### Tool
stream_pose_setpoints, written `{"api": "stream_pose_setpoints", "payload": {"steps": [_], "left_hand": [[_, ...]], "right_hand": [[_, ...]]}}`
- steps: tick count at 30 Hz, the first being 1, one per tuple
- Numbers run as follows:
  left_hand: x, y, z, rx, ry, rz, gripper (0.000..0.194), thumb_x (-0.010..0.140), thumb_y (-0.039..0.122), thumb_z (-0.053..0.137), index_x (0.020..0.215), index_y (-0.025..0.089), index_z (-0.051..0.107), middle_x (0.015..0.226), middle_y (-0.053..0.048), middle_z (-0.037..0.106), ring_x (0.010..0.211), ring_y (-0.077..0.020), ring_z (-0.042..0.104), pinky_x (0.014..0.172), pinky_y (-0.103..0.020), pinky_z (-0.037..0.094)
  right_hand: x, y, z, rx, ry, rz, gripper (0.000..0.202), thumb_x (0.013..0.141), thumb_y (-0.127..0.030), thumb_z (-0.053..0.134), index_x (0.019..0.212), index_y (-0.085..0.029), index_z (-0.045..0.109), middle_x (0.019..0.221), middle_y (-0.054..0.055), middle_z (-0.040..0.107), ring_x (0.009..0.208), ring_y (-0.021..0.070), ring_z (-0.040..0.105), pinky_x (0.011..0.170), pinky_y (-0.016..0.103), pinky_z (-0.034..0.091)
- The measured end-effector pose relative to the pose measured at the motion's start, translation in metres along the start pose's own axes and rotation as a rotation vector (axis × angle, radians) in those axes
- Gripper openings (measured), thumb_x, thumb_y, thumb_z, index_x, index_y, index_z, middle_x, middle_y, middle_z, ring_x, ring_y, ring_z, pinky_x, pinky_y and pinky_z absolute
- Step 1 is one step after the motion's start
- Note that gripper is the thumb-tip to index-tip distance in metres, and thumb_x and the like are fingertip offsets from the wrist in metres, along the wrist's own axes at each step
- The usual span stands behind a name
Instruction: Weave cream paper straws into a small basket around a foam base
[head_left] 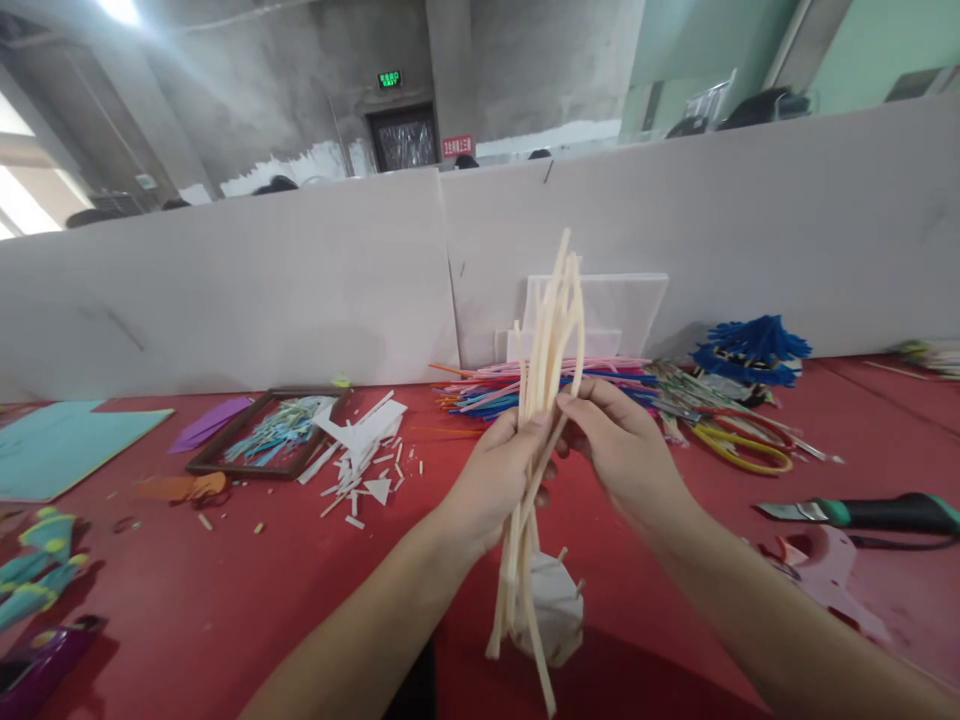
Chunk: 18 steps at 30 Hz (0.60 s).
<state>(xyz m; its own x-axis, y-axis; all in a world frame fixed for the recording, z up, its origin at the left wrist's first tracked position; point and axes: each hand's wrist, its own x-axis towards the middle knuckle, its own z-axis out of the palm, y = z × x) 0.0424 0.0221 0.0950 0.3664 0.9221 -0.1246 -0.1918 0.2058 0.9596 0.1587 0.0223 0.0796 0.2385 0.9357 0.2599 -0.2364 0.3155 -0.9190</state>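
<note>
A bundle of cream pipe cleaners (550,350) stands nearly upright in front of me, its lower ends splayed above the red table (300,600). My left hand (487,485) is closed around the middle of the bundle. With thumb and fingers, my right hand (626,445) pinches one or more of the stems at the bundle's right side; the fingertips are partly hidden. Under the lower ends lies a white, roughly round piece (559,610) with short stubs at its edge, partly covered by the stems.
Coloured pipe cleaners (480,393) lie behind my hands, near yellow-handled scissors (739,445) and a blue fringed object (757,345). A black-green utility knife (885,512) is at right. White scraps (367,450), a brown frame (217,450) and teal sheets (67,450) lie left. A grey partition (300,280) stands behind.
</note>
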Motion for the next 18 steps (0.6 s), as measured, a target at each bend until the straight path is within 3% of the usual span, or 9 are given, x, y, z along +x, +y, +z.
{"api": "stream_pose_setpoints", "payload": {"steps": [4,7,13,18], "left_hand": [[0.000,-0.001,-0.001,-0.031,-0.067,0.000,0.028,0.080,0.044,0.066,0.083,0.017,0.056,0.066,0.003,0.058,0.044,-0.0073,0.054,0.034,-0.015,0.042],[-0.001,-0.001,0.000,-0.040,-0.127,0.003,0.036,0.074,0.049,0.071,0.081,0.017,0.056,0.064,0.004,0.059,0.043,-0.0078,0.056,0.035,-0.017,0.045],[-0.003,0.001,0.003,-0.081,-0.043,0.034,0.034,0.073,0.045,0.073,0.086,0.016,0.061,0.065,0.002,0.061,0.046,-0.0071,0.055,0.039,-0.017,0.049],[-0.005,-0.001,0.003,-0.089,-0.096,0.050,0.036,0.071,0.046,0.075,0.089,0.017,0.064,0.064,0.004,0.060,0.047,-0.0065,0.055,0.040,-0.017,0.050]], "right_hand": [[0.000,-0.004,0.000,0.078,-0.028,0.062,0.027,0.071,-0.043,0.071,0.068,-0.021,0.056,0.053,-0.005,0.053,0.043,0.0099,0.049,0.040,0.024,0.040],[-0.001,-0.008,-0.002,0.045,-0.041,0.026,0.029,0.071,-0.043,0.073,0.068,-0.021,0.054,0.054,-0.006,0.053,0.041,0.0093,0.048,0.039,0.024,0.039],[-0.001,-0.010,-0.003,-0.011,-0.016,-0.074,0.019,0.078,-0.032,0.062,0.065,-0.021,0.053,0.054,-0.006,0.050,0.046,0.0090,0.047,0.044,0.024,0.041],[-0.003,-0.019,-0.006,-0.132,-0.087,-0.051,0.013,0.076,-0.032,0.060,0.070,-0.021,0.055,0.060,-0.004,0.053,0.050,0.0101,0.049,0.045,0.025,0.039]]}}
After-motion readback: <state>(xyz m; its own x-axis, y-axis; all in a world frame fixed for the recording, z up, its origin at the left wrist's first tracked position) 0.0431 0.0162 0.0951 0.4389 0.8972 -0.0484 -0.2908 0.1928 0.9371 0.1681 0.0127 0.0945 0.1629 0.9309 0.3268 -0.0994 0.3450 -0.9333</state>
